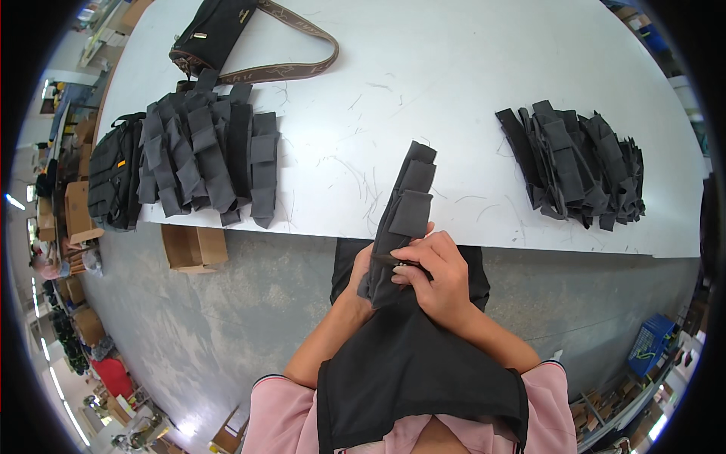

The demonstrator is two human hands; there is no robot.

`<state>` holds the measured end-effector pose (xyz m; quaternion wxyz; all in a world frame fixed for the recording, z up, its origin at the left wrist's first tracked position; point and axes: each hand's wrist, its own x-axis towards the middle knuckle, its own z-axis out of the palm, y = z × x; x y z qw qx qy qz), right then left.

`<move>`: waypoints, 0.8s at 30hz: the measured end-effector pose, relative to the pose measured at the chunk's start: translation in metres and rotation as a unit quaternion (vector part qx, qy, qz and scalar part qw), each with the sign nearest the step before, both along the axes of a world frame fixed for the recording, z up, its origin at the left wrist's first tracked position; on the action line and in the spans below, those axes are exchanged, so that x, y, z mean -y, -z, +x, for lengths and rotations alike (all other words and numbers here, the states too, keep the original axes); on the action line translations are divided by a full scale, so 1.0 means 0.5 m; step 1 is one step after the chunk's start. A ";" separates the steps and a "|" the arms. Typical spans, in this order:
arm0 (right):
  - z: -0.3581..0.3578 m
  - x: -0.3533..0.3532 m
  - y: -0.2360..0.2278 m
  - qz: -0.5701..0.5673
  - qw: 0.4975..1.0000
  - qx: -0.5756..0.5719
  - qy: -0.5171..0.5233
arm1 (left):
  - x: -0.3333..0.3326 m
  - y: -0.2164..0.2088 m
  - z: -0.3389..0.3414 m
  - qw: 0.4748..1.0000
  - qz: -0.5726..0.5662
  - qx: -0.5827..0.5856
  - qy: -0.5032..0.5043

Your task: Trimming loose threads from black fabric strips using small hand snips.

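A long dark grey fabric strip (412, 212) with stitched, folded flaps lies lengthwise in front of me, its far end over the table edge. My left hand (361, 276) is closed around its near part from the left, with most of the fingers hidden beneath the cloth. On the right side, my right hand (435, 272) is pinched over the strip. Between its fingers is a small dark tool, apparently thread snips (386, 259), pointing left across the fabric; its details are hard to make out.
Similar grey strips are piled at the table's left (193, 151) and right (578, 163). A black backpack (113, 174) stands far left, and a black bag (215, 34) with a brown strap lies behind. Loose threads litter the white table (446, 83). Below sits a cardboard box (193, 248).
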<state>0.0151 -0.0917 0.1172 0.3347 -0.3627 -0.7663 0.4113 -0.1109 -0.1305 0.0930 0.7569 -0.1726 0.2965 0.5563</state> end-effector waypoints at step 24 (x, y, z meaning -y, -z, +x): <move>0.036 -0.074 -0.022 0.116 0.987 0.099 0.057 | -0.003 -0.040 -0.036 0.972 0.103 -0.203 0.050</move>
